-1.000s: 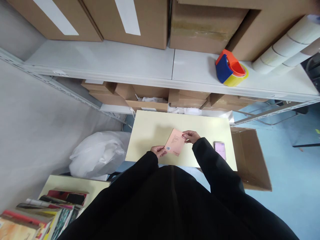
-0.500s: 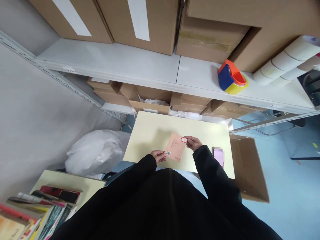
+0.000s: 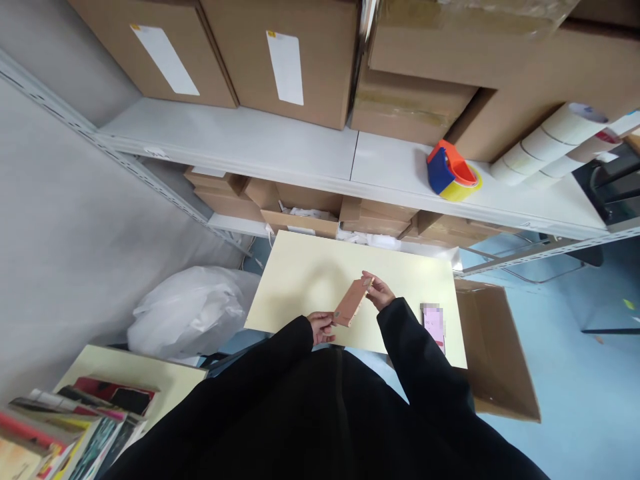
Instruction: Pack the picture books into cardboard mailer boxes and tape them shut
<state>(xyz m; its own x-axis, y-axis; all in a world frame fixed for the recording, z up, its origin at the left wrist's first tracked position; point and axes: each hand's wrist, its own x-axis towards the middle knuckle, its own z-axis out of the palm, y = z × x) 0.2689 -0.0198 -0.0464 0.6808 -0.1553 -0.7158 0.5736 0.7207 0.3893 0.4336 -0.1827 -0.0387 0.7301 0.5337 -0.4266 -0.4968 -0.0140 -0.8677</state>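
Note:
A thin salmon-pink book (image 3: 351, 303) is held tilted over the cream table (image 3: 295, 267), with its page edges facing right. My left hand (image 3: 321, 327) pinches its lower left corner. At the upper right corner, the fingers of my right hand (image 3: 379, 291) are closed on the book's edge. Beyond my right forearm, a flat rectangular item with a pink, partly blurred face (image 3: 433, 325) lies on the table.
A grey shelf (image 3: 225, 133) with cardboard boxes, an orange and blue tape dispenser (image 3: 453, 172) and tape rolls (image 3: 550, 143) stands ahead. An open carton (image 3: 495, 347) is at the right. A white plastic bag (image 3: 190, 310) and a side table of books (image 3: 95, 427) are at the left.
The book has been tilted from showing its barcoded cover to a narrower, edge-on view. Both hands keep hold of it. The head view has shifted slightly upward.

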